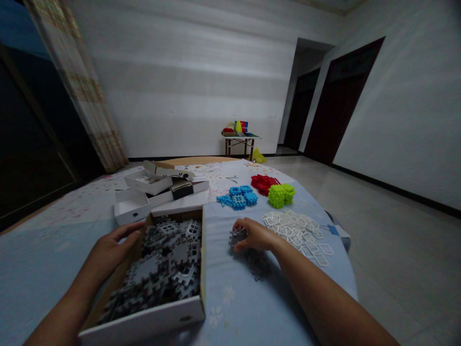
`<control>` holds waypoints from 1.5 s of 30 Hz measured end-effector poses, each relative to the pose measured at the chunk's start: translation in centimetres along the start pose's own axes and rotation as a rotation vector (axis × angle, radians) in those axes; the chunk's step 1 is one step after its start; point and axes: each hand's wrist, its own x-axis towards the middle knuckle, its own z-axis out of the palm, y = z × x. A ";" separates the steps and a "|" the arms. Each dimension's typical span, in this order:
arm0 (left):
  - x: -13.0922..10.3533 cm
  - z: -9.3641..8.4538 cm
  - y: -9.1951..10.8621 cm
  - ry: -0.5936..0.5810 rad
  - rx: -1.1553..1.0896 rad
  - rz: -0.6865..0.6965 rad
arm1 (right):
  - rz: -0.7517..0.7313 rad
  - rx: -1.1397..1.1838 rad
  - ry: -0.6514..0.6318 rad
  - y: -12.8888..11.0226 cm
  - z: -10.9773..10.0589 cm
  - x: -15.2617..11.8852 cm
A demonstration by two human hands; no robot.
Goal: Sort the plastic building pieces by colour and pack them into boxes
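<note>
A white box full of grey interlocking pieces stands in front of me on the table. My left hand rests at the box's left edge, thumb and fingers apart, holding nothing. To the right of the box, my right hand has its fingers curled round a grey piece at the tablecloth. More grey pieces lie under and in front of the right wrist.
Blue pieces, red pieces and lime green pieces form piles beyond my right hand. White frame pieces spread to its right. Emptied white boxes are stacked behind the full box.
</note>
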 end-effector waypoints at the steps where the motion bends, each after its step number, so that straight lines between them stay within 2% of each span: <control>1: -0.1 -0.1 0.3 -0.010 -0.007 -0.008 | 0.001 0.047 -0.002 0.0 0.1 0.0; 3: -0.3 -0.2 0.8 -0.032 -0.047 -0.037 | 0.000 0.179 0.028 0.0 0.2 0.4; 6: -0.4 -0.2 1.0 -0.004 -0.069 -0.044 | -0.045 0.473 0.176 -0.8 -0.1 1.4; 8: -0.4 -0.1 0.9 0.004 -0.076 -0.039 | -0.096 0.621 0.295 -2.2 -0.6 2.5; 11: -0.4 0.0 0.7 -0.008 -0.089 -0.029 | -0.177 0.664 0.404 -5.3 -1.4 4.2; 14: -0.4 0.0 0.6 -0.031 -0.112 -0.016 | -0.262 0.605 0.394 -8.8 -1.6 5.8; 16: -0.4 0.0 0.6 -0.041 -0.108 -0.020 | -0.324 0.584 0.336 -10.6 -1.4 6.7; 19: -0.4 0.0 0.7 -0.050 -0.102 -0.011 | -0.379 0.606 0.232 -11.7 -1.2 7.3; 22: -0.5 0.1 0.8 -0.055 -0.080 -0.020 | -0.375 0.551 0.233 -10.7 -1.5 7.0; 26: -0.4 -0.1 1.0 -0.049 -0.026 -0.038 | -0.278 0.340 0.248 -6.5 -2.3 4.9; 31: -0.1 -0.1 0.6 -0.058 -0.003 -0.044 | -0.184 0.002 0.240 -0.3 -2.5 -0.5; 34: 0.1 0.0 0.3 -0.063 0.004 -0.053 | -0.173 -0.172 0.135 1.9 -2.1 -3.9; 37: 0.3 0.1 0.0 -0.061 -0.001 -0.057 | -0.170 -0.288 -0.015 2.7 -1.3 -6.2; 40: 0.5 0.3 -0.4 -0.046 -0.005 -0.067 | -0.160 -0.334 -0.126 2.6 -0.3 -6.7; 45: 1.0 0.6 -1.6 -0.057 -0.064 -0.043 | -0.138 -0.364 -0.124 2.4 0.8 -4.6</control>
